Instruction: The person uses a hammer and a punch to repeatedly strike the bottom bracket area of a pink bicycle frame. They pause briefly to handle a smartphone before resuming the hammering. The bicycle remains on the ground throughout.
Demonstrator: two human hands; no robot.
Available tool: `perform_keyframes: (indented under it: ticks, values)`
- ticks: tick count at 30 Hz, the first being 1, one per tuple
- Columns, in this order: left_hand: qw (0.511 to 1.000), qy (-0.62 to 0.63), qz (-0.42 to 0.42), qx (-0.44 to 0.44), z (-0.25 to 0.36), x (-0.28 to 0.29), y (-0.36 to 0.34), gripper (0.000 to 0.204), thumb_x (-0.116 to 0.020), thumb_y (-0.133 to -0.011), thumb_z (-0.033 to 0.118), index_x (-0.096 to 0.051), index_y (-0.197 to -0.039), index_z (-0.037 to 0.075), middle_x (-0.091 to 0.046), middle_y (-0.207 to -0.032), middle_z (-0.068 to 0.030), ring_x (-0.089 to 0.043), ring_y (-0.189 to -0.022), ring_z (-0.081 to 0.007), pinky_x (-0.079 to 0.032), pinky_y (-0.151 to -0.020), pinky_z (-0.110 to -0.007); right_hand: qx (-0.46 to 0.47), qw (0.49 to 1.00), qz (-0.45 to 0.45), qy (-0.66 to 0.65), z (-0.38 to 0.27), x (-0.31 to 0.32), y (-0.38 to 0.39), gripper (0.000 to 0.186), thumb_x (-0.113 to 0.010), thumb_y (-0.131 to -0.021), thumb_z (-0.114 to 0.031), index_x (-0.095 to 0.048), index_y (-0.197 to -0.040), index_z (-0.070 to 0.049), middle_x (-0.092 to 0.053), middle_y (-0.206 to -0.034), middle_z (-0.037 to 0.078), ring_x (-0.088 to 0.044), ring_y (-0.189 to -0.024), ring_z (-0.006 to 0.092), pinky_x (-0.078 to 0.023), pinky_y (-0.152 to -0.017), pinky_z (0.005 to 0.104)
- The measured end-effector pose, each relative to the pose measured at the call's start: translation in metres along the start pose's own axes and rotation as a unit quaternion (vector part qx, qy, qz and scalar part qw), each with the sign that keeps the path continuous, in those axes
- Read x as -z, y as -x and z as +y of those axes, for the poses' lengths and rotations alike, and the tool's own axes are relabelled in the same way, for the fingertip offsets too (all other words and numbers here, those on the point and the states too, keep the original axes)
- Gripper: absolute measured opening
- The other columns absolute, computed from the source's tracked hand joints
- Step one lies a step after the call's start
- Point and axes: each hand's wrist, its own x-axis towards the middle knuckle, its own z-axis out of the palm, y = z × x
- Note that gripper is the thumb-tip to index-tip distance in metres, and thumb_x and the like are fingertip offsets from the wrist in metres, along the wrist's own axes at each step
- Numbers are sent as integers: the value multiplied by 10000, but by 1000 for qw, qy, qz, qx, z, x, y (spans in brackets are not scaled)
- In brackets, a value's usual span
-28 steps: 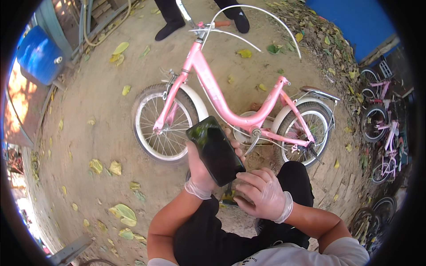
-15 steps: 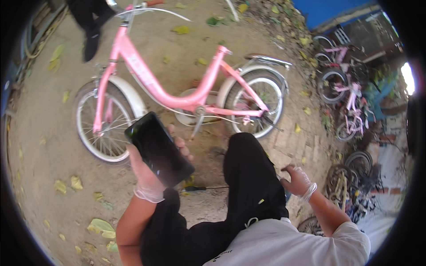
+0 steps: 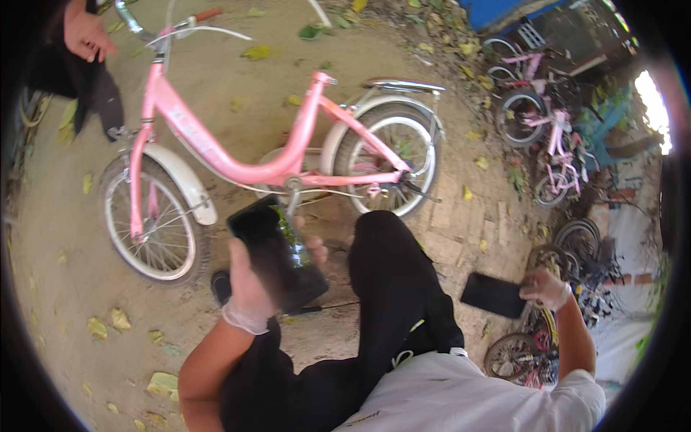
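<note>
My left hand [image 3: 252,284], with a thin translucent glove bunched at the wrist, grips a black smartphone [image 3: 270,237] whose glossy face reflects greenery. Out to the right, my right hand [image 3: 545,288], gloved alike, pinches the end of a flat black rectangular slab [image 3: 489,294] that looks like another phone. Beyond my left hand stands a pink bicycle [image 3: 237,169] with white mudguards and a rear rack; no saddle shows on its seat tube. The tool with a thin shaft [image 3: 338,307] on the ground is partly hidden behind the smartphone.
Another person's hand [image 3: 88,32] and dark trouser leg are by the handlebar [image 3: 133,21]. More pink bicycles [image 3: 554,137] and loose wheels [image 3: 511,355] lie along the right side. Yellow leaves [image 3: 97,327] dot the dirt ground. My bent knee [image 3: 389,245] is between my hands.
My right hand has moved right and now shows the black slab in its grip. The left hand's smartphone has tilted. The other person's hand has appeared, and the whole view has shifted slightly.
</note>
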Motion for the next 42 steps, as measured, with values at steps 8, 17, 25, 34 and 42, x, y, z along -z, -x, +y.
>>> perform_keyframes:
  ticks: [8, 17, 25, 34, 42]
  values:
    - [996, -83, -28, -11, -10, 0, -1, 951, -280, -888, 809, -432, -1399, 21, -565, -1299, -217, -598, -1126, -345, -464, -1007, -499, 132, 847, -71, -510, -180, -167, -81, 192, -702, -879, -85, -640, -1047, -15, -642, -883, 46, -612, -714, 144, -519, -634, 289]
    - [996, -54, -44, -61, 9, 10, 11, 1014, -453, -819, 818, -370, -1476, 50, -491, -1419, -217, -515, -1285, -351, -430, -1070, -512, 138, 813, -236, -514, -274, -250, -100, 245, -694, -929, -126, -625, -1117, 16, -671, -988, 58, -644, -776, 140, -553, -714, 284]
    - [995, 5, -36, -94, 16, 16, 3, 985, -455, -815, 804, -429, -1430, 35, -525, -1366, -246, -578, -1183, -387, -470, -1019, -520, 202, 871, -149, -422, -283, -250, -94, 428, -677, -949, -149, -506, -1283, 56, -647, -958, 66, -608, -798, 102, -516, -730, 252]
    - [995, -16, -11, -93, 13, 11, 8, 1055, -435, -771, 863, -461, -1357, -14, -587, -1215, -197, -604, -1117, -347, -483, -1008, -486, 217, 886, -133, -389, -291, -265, -96, 307, -656, -920, -22, -531, -1196, 29, -614, -996, 40, -584, -883, 81, -502, -784, 246]
    - [994, -29, -11, -106, 15, 9, 15, 1005, -426, -796, 845, -483, -1329, -5, -591, -1193, -196, -619, -1068, -326, -517, -950, -463, 213, 883, -128, -398, -296, -268, -89, 273, -655, -922, -31, -538, -1162, 25, -610, -980, 35, -587, -874, 78, -507, -776, 243]
